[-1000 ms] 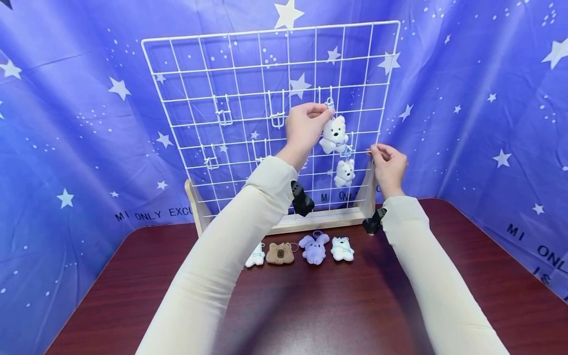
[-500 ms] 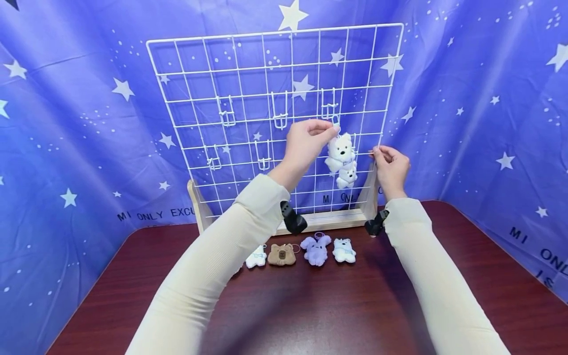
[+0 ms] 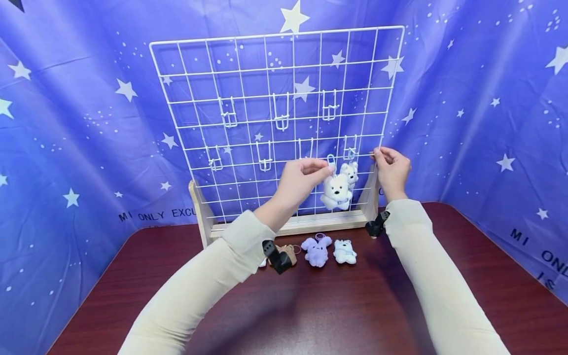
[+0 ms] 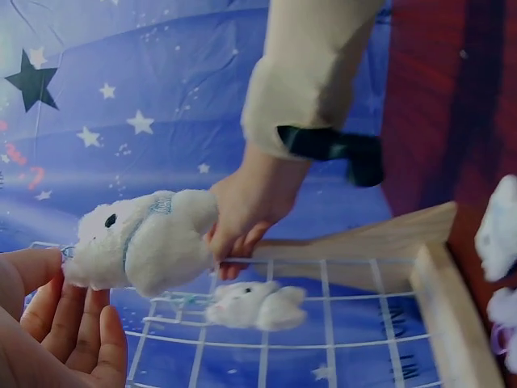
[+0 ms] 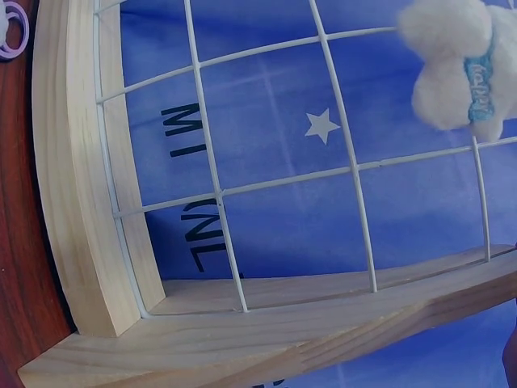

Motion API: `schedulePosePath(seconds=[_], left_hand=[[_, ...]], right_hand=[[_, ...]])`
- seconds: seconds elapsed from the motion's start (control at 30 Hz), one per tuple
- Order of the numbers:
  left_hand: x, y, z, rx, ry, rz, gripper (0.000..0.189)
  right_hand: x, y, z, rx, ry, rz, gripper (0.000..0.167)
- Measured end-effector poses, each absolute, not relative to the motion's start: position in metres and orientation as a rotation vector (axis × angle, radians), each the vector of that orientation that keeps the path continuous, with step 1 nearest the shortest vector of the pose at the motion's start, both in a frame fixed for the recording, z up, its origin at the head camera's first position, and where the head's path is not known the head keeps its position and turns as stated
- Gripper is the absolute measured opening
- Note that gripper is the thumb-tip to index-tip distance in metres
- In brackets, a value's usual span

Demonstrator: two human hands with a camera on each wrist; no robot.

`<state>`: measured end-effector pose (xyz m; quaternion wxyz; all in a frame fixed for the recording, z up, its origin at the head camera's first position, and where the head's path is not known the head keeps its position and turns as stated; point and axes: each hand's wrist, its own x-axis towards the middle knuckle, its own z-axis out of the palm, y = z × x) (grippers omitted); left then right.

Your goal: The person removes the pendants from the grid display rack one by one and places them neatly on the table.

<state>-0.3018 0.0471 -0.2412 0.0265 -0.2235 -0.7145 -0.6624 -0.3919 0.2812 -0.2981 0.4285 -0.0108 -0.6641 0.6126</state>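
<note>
A white plush bear keychain [image 3: 337,193] dangles from my left hand [image 3: 298,183], which pinches it near its light-blue clip between thumb and fingers. In the left wrist view the plush bear [image 4: 149,242] lies across the frame beside my fingers. A smaller white bear keychain [image 3: 349,172] hangs from a lower right hook on the white wire grid [image 3: 277,37], partly behind the held one. My right hand [image 3: 392,170] pinches the right edge of the grid. Only a sliver of that hand shows in the right wrist view.
Several white wire hooks [image 3: 282,121] hang on the grid, which stands in a wooden base [image 3: 326,218]. On the dark red table [image 3: 355,305] lie a purple plush keychain [image 3: 317,252], a white bear keychain [image 3: 344,252] and a brown one [image 3: 290,251], partly covered by my left wrist camera.
My left hand has come down from the upper right hook with the bear keychain, leaving that hook bare. The right hand stays at the grid's edge.
</note>
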Motion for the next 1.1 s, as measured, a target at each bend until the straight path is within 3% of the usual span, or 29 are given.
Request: schedulePosePath(seconds=[0.47,0.73,1.1], left_hand=[[-0.274,0.041,-0.310,-0.695,-2.308,-2.163,0.019],[-0.259,0.048,-0.353,-0.649,-2.338,-2.266,0.021],[-0.238,0.057,-0.396,-0.643,-2.379,-2.484,0.021]], right_hand=[[-0.391,0.282,-0.300,-0.002,-1.649,1.543,0.025],[-0.371,0.273,-0.286,0.034,-1.641,1.588,0.025],[-0.394,0.284,-0.298,-0.029,-1.647,1.582,0.027]])
